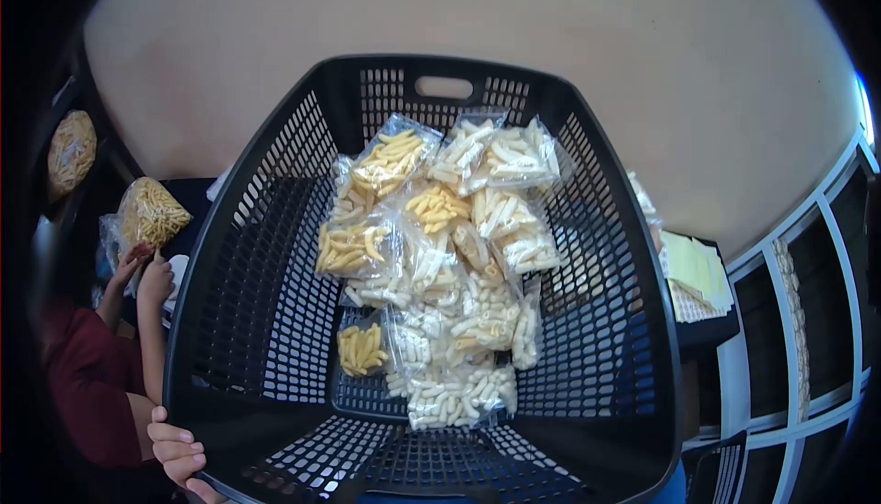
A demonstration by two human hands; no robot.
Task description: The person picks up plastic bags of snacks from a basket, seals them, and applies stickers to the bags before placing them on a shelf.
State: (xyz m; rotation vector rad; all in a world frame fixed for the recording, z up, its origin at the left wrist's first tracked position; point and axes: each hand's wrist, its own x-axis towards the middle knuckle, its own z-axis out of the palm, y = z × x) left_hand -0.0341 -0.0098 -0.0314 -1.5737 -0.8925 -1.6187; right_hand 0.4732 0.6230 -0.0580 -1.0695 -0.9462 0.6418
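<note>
A large black plastic laundry-style basket (248,421) with slotted walls fills the middle of the head view, its open top facing me. My left hand (179,456) is closed over the rim at the near left corner. Inside lies a loose pile of clear plastic bags. Some hold yellow finger-shaped snacks (396,163); others contain white, stick-like snacks (520,155). Toward the near end is a bag of small white pieces (463,398), with a small yellow bag (362,350) beside it. My right hand does not show.
At left, a person in a maroon shirt (96,376) has both hands by a big bag of yellow snacks (154,215). Another full bag (73,151) stands farther left. Yellow papers (695,270) lie right of the basket, near a pale metal frame (775,421). A plain wall (642,27) rises behind.
</note>
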